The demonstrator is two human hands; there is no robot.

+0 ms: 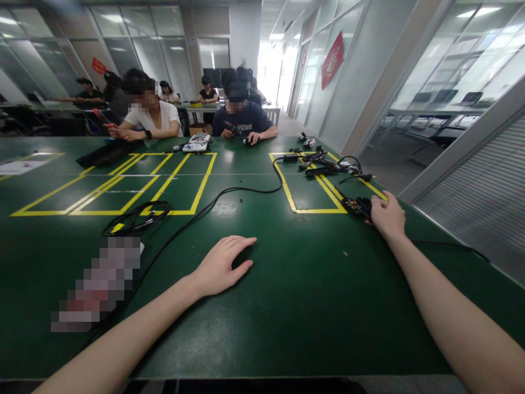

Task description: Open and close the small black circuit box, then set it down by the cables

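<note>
The right hand [388, 217] lies knuckles-up at the near end of a small black device [356, 206], fingertips on its edge. Whether the fingers actually grip it cannot be told from here. The device is low and dark, with small orange and yellow marks on its top. It sits just ahead and to the left of that hand, at the corner of a yellow tape box [318, 210]. A thin lead loops from it to a pile of black cables [326, 164] farther ahead of the hand.

The left hand [223, 267] is open and holds nothing, palm down on the green tabletop [311, 306], fingers straight and together. It is well apart from the device. A long black cable [197, 215] runs past just left of this hand, and farther left lies a cable coil [135, 219] with a yellow tag. Across the tabletop, beyond both hands, sit a person in a dark shirt [246, 120] and one in a white top [159, 117].
</note>
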